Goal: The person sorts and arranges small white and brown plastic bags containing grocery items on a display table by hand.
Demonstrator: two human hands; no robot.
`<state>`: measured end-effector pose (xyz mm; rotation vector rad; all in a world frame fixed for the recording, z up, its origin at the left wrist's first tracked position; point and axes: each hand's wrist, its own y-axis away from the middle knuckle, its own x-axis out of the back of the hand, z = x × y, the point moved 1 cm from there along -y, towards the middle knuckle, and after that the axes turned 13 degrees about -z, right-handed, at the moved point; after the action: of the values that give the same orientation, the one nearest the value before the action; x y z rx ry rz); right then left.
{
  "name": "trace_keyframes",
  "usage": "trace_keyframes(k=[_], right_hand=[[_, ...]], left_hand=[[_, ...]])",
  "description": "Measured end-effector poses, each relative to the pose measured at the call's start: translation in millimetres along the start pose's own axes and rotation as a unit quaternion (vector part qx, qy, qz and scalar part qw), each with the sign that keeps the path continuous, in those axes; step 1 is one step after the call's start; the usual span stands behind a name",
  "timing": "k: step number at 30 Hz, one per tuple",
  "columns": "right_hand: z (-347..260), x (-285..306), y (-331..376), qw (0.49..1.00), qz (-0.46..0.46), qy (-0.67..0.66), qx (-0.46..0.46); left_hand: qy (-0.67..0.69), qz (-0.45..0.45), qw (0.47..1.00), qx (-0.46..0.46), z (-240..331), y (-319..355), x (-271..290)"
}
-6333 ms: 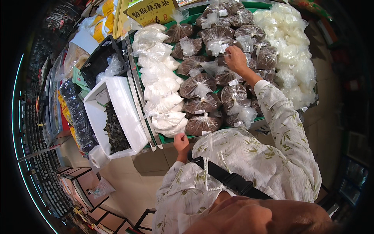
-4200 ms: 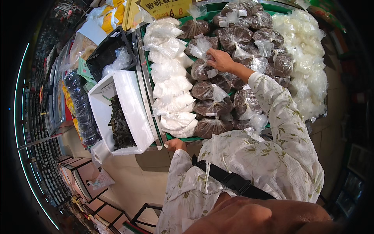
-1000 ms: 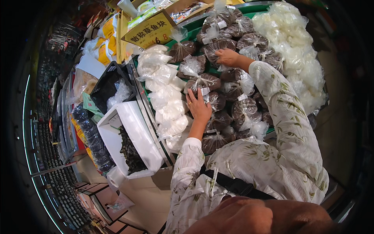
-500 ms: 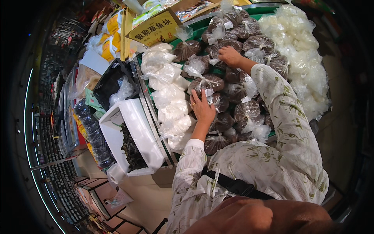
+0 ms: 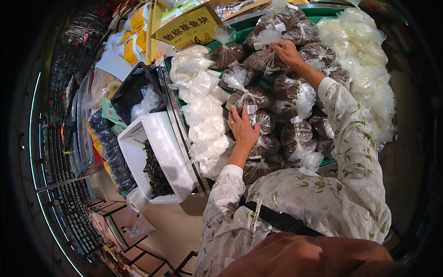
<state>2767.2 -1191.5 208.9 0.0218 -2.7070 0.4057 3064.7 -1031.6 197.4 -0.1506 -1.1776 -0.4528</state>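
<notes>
Rows of tied clear plastic bags with dark brown contents fill the middle of a green display stand (image 5: 323,18). At the far side, my right hand (image 5: 287,52) is closed on the gathered plastic neck of a brown-filled bag (image 5: 264,61), whose neck is pulled upward. My left hand (image 5: 243,131) lies nearer, fingers spread, its fingertips touching another brown-filled bag (image 5: 249,98) beside a small white label (image 5: 252,109). Nothing is gripped in it. Other brown-filled bags (image 5: 295,138) sit close around both hands.
Bags of white contents (image 5: 203,111) line the left side, and translucent pale bags (image 5: 362,69) are heaped at the right. Further left stand a white foam box (image 5: 177,157) with dark leafy stuff and a black crate (image 5: 134,94). A yellow sign (image 5: 187,28) rises at the back.
My right hand has moved slightly right and away from me, and its fingers have closed on the bag's neck, drawing it up. My left hand stays on nearly the same bag.
</notes>
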Motion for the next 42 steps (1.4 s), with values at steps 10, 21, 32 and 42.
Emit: trace_keyframes(k=[10,21,32,42], right_hand=[[-100,-33,-4,0.997,-0.079,0.011,0.005],[-120,-93,-13,0.987,-0.127,-0.092,0.019],[-23,-130,-31,0.973,-0.221,-0.053,-0.039],[-28,-125,-41,0.966,-0.249,-0.066,-0.023]], left_hand=[[-0.073,-0.011,0.996,0.040,11,-32,7],[-0.097,-0.018,0.995,0.017,0,-60,5],[-0.088,-0.026,0.996,0.000,-8,-47,0],[0.033,0.060,0.996,-0.051,-12,-38,2]])
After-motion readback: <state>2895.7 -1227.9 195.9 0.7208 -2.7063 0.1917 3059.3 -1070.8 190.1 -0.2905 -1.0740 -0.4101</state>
